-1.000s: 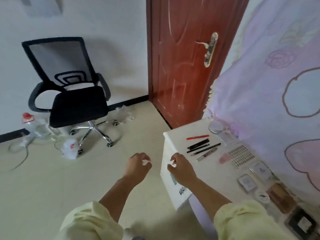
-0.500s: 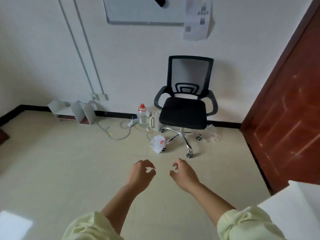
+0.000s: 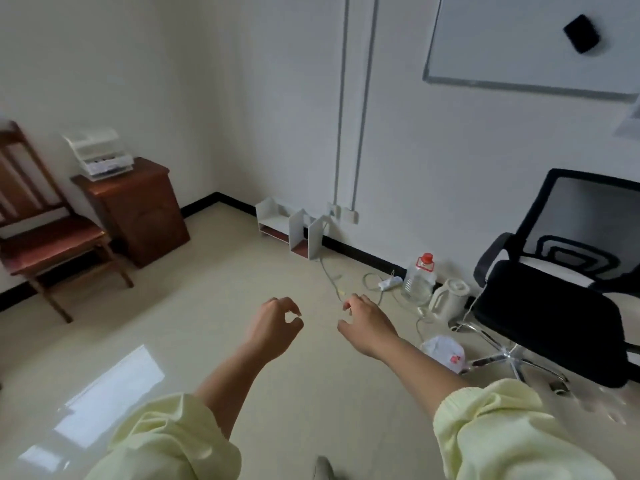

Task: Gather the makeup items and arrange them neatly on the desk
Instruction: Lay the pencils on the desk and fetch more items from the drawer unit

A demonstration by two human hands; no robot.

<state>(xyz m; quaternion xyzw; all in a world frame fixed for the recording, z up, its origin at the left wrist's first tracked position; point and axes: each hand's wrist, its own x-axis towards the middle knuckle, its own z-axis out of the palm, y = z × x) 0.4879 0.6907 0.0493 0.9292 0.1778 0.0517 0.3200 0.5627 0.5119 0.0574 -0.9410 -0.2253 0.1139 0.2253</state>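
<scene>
No makeup items and no desk are in view. My left hand hangs in front of me over the pale floor, fingers loosely curled, holding nothing. My right hand is a short way to its right, also loosely curled and empty. Both arms wear pale yellow sleeves pushed up the forearms.
A black office chair stands at the right. By the wall lie a water bottle, a white kettle, a plastic bag, cables and a white shelf unit. A brown cabinet and wooden chair stand left.
My view has swung left, away from the white desk with the makeup items and the red door, across the office chair to the room's far corner. Both hands stay empty.
</scene>
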